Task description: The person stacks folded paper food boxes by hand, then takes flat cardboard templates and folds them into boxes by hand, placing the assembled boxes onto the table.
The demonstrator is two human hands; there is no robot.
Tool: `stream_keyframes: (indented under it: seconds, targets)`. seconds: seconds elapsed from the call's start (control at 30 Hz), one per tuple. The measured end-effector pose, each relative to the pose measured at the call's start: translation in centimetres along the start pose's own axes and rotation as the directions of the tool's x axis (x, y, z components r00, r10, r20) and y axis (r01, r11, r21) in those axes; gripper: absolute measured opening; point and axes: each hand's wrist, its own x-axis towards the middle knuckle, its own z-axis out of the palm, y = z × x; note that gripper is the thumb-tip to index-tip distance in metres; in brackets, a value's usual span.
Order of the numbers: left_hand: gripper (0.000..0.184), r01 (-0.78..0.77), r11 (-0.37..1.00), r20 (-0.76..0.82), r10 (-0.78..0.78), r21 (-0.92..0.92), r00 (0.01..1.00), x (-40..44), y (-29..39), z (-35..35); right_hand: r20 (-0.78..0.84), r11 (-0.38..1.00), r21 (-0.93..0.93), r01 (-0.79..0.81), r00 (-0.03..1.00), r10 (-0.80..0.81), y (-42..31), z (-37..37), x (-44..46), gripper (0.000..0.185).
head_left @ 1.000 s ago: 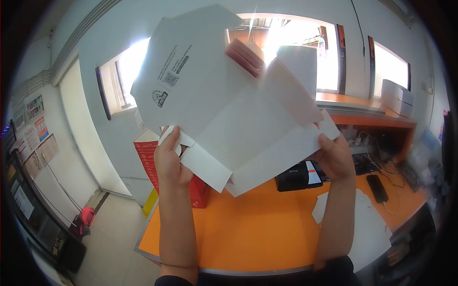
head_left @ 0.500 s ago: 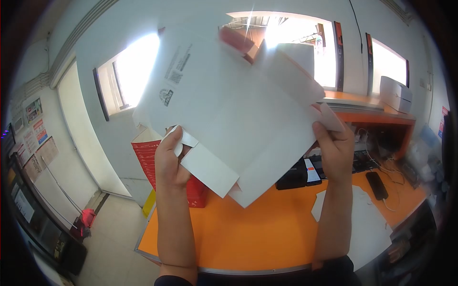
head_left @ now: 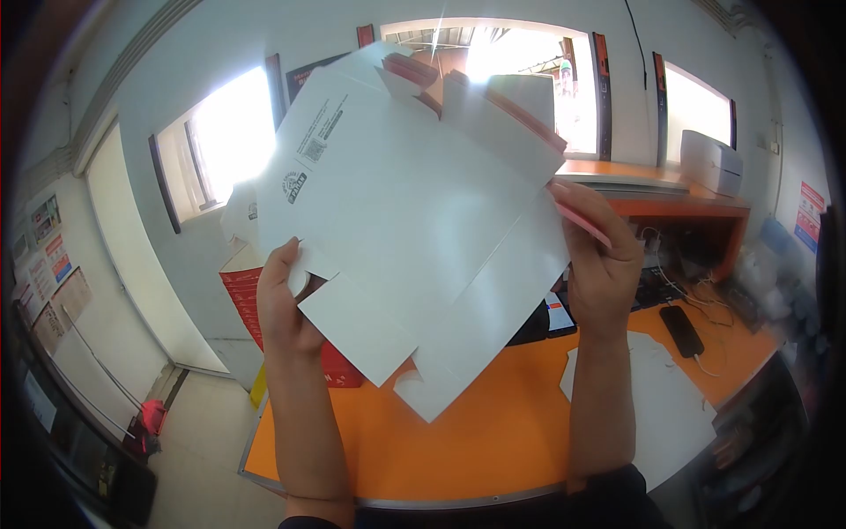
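A white cardboard box blank, partly folded, is held up over the orange table, its plain side toward me. Black printing and a logo run along its upper left panel. Reddish inner faces show at the flaps along its top edge. My left hand is closed on the blank's left edge, beside a curved tab. At the right edge, my right hand grips the blank by a pink-sided flap, fingers partly behind it. Red folded boxes stand behind the blank on the left.
The orange table spreads below. Another white cardboard sheet lies at its right, near a black phone on a cable. A lit phone lies behind the blank. A white printer stands on the shelf.
The blank has tilted and shifted a little to the left and down in view. Its flaps at the top and lower edge stand further apart. Both hands keep their hold.
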Motion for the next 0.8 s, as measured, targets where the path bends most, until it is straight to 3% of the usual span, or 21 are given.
stream_keyframes:
  seconds: [0.1,0.2,0.3,0.4,0.5,0.6,0.7,0.8]
  targets:
    - [0.046,-0.021,0.997,0.050,0.025,-0.074,0.998,-0.3,-0.9,0.9,-0.085,0.992,-0.103,0.075,0.993,-0.084,1.1,0.2,0.1,0.027]
    - [0.047,-0.069,0.992,0.068,0.076,-0.106,0.995,-0.8,-2.2,2.6,-0.168,0.989,-0.144,0.039,0.984,-0.063,1.2,0.2,0.0,0.028]
    - [0.052,-0.086,0.995,-0.108,0.080,-0.055,0.991,-0.8,-3.3,3.5,-0.039,0.970,-0.202,0.133,0.989,-0.144,0.7,-0.2,0.5,0.029]
    - [0.052,-0.078,0.997,-0.158,0.073,-0.026,0.985,0.2,-3.5,1.7,0.086,0.955,-0.233,0.186,0.982,-0.171,1.1,-0.7,0.5,0.031]
    - [0.052,-0.073,0.997,-0.182,0.068,-0.022,0.981,0.2,-2.9,1.4,0.067,0.977,-0.138,0.160,0.986,-0.152,1.3,-0.4,0.4,0.032]
    - [0.052,-0.082,0.995,-0.042,0.079,-0.062,0.996,0.0,-2.7,1.2,-0.030,0.975,-0.150,0.165,0.985,-0.171,1.4,0.1,0.3,0.031]
    - [0.062,-0.151,0.984,-0.068,0.145,-0.094,0.987,-1.1,-3.4,3.7,-0.210,0.978,-0.186,0.091,0.969,-0.130,1.9,0.7,0.0,0.028]
    - [0.076,-0.024,0.948,0.148,0.075,-0.319,0.986,-1.9,-4.8,4.5,-0.357,0.990,-0.105,-0.095,0.933,0.052,2.9,0.5,-0.3,0.026]
